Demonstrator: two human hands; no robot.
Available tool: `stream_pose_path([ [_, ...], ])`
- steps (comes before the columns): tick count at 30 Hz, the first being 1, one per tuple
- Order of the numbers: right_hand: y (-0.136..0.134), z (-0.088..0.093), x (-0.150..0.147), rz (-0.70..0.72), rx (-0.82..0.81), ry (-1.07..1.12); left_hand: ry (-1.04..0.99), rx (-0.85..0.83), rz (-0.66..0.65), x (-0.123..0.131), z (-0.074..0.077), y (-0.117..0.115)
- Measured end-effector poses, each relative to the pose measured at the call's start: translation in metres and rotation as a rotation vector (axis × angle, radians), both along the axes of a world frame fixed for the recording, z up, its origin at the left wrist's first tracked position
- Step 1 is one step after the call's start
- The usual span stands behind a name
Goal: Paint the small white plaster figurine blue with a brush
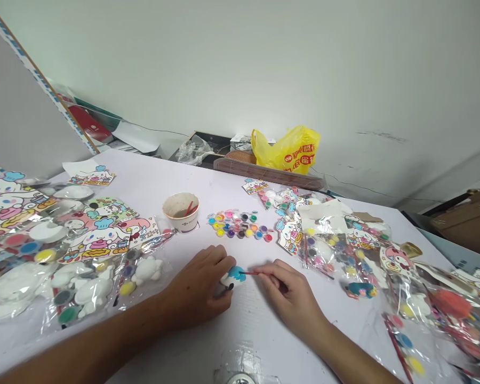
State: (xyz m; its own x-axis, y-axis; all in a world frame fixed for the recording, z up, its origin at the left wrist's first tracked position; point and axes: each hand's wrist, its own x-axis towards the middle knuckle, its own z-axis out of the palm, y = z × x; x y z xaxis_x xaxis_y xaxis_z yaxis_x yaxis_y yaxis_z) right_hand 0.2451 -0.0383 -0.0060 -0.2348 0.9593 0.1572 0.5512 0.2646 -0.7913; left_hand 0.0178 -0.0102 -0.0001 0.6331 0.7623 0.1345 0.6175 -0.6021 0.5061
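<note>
My left hand (206, 280) is closed around a small white figurine (236, 277) with blue paint on its upper part and a black spot low on its side. Part of the figurine is hidden behind the fingers. In a pinch grip, my right hand (288, 290) holds a thin red paintbrush (251, 273), its tip touching the blue area. Just beyond the hands lies a cluster of small paint pots (240, 225) in many colours. A paper cup (181, 212) with murky water and a red brush in it stands to their left.
Clear plastic packs (94, 290) with white figures, paint pots and cartoon cards crowd the left side. More such packs (340, 250) cover the right, beside a small painted blue figure (361, 289). A yellow plastic bag (288, 149) sits behind the table's far edge, against the wall.
</note>
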Motion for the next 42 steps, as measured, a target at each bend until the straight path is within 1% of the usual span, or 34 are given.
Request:
stream_pose_path([
  [6,0.0011,0.0023,0.0003,-0.014,-0.005,-0.003,0.012,-0.023,-0.002,0.0003,0.0028,0.0003],
  [20,0.0004,0.005,-0.0004,0.011,-0.022,-0.026,0.011,-0.05,-0.024,0.0005,0.0066,-0.0002],
  [35,0.0,0.0057,-0.0002,0.001,-0.021,-0.036,0.021,-0.056,-0.024,0.0002,0.0073,-0.0003],
  [42,0.0002,0.0074,-0.0013,0.027,-0.007,-0.046,0.008,-0.031,-0.026,0.0005,0.0056,-0.0002],
])
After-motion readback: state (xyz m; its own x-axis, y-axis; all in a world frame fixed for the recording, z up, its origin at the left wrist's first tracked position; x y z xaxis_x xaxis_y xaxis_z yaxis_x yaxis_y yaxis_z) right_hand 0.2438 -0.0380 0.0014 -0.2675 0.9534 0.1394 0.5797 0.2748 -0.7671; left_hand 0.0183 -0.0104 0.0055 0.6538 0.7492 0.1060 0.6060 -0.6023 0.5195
